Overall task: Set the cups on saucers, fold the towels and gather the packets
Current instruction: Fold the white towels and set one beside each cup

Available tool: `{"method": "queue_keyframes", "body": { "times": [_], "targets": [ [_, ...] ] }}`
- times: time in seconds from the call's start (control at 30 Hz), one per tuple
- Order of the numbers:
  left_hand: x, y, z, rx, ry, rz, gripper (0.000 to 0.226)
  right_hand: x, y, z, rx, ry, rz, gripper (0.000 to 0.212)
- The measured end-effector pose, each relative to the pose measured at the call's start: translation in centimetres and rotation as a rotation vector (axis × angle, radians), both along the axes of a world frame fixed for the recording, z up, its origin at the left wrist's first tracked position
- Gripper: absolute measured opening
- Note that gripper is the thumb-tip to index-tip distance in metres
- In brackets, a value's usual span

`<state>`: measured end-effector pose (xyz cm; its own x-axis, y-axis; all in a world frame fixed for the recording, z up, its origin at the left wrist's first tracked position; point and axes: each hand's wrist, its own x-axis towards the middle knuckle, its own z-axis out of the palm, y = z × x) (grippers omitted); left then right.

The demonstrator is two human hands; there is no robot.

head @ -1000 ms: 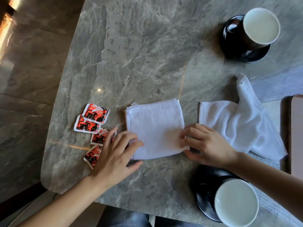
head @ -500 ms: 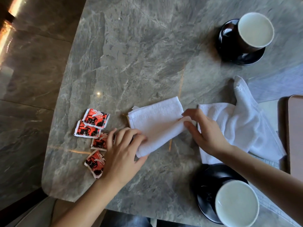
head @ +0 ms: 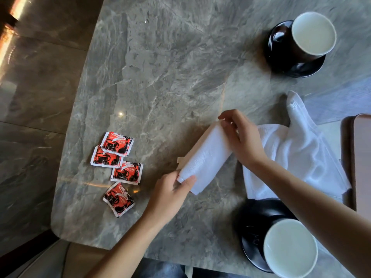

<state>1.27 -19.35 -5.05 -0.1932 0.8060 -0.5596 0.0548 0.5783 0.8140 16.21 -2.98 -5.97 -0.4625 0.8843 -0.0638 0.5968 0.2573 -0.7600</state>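
— So, what do we hold?
— We pinch the folded towel [head: 204, 157]: left hand [head: 168, 195] grips its near end, right hand [head: 241, 141] its far corner.
— And the packets [head: 118, 169]?
— Left of our left hand.

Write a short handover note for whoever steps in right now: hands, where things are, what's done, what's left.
Left hand pinches the near end of the folded towel; right hand pinches its far end, lifting it.
Second towel lies rumpled on the table, unfolded.
Both cups sit on saucers: done.
Four packets lie loosely grouped at left, not yet gathered.
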Motion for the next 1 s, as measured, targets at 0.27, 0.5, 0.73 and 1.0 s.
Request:
{"method": "queue_keyframes", "body": {
  "times": [0.27, 0.5, 0.73, 1.0],
  "targets": [
    [1.0, -0.3, -0.4, -0.096, -0.114, 0.059, 0.052, -0.4, 0.6, -0.7, 0.087, -0.139, 0.068, 0.014],
    [0.5, 0.3, -0.3, -0.301, -0.212, 0.011, 0.052, -0.5, 0.7, -1.2, 0.257, -0.288, 0.142, 0.016],
    [1.1, 0.0, 1.5, -0.399, -0.282, -0.182, 0.072, -0.6, 1.0, -1.1, 0.277, -0.300, 0.167, 0.010],
    [2.7, 4.3, 6.1, 0.424, 0.263, -0.549, 0.027, -0.9, 0.9, -1.3, 0.299, -0.250, 0.136, 0.014]
  ]
}}
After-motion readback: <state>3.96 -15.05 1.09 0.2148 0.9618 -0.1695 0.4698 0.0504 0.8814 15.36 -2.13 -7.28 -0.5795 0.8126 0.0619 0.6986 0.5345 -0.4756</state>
